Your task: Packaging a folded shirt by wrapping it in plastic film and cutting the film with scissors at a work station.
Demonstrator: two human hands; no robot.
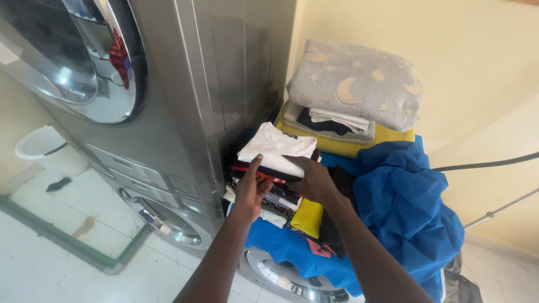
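A stack of folded clothes (281,191) rests on a blue sheet (404,207) beside a silver washing machine (185,112). A folded white garment (275,147) tops the stack. My left hand (251,188) presses against the stack's left side, thumb pointing up, fingers curled on the layers. My right hand (314,179) grips the front edge of the white garment and the dark layers just under it. A yellow folded piece (307,217) pokes out low in the stack.
A second pile behind holds a grey blanket with moons and stars (356,84) on yellow cloth (359,147). A white bucket (42,143) stands left on the tiled floor. A dark cable (488,164) and a metal rod (499,209) run along the yellow wall.
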